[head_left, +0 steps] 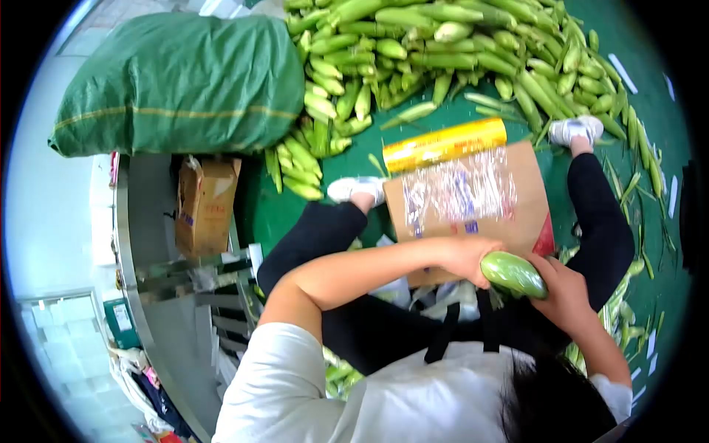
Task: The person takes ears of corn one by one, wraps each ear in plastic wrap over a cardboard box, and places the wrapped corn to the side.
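On the left, a bulging green sack lies beside the big pile of corn, with an open cardboard box below its edge. Between the person's white shoes, a yellow roll lies along the far edge of a cardboard sheet with clear film spread on it. Nearer the body, the left hand has its fingers bent against the left end of a shiny green corn cob, held up between both hands. The right hand curls around the other end; I can't tell each finger's position.
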`<state>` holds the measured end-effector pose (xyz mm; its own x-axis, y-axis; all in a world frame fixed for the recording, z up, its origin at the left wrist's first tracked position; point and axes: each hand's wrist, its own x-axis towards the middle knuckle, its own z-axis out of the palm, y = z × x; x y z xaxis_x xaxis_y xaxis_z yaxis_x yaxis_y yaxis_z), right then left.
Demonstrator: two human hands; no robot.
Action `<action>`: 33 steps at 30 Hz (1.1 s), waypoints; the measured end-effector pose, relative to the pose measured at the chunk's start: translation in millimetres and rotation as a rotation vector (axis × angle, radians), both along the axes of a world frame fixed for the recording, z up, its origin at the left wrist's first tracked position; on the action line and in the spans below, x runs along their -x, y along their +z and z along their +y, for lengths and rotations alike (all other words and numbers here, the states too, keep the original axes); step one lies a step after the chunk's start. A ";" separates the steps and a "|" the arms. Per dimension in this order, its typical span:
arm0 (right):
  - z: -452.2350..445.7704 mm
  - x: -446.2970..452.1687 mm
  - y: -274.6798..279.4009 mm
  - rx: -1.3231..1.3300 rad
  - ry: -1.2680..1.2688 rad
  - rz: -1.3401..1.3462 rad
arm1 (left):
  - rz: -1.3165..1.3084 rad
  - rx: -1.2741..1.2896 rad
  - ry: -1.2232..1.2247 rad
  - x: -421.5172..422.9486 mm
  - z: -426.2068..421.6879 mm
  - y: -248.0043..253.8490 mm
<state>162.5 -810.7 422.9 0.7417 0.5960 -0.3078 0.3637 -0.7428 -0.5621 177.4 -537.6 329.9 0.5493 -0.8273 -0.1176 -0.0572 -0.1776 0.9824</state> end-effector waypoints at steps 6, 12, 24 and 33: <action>-223.1 46.8 -70.9 -0.068 -1.368 -0.449 | 0.528 -0.152 0.955 -161.4 115.8 -90.2; -325.0 251.1 -147.0 0.760 -1.231 0.337 | 0.763 0.177 1.633 -373.1 231.5 -147.2; -39.1 -124.4 -103.3 -0.298 -0.892 -0.070 | 0.773 0.512 1.270 -284.5 197.4 -121.8; 53.7 -74.1 -235.1 -0.287 -0.938 0.500 | -0.507 -0.846 0.485 -33.2 104.3 -98.0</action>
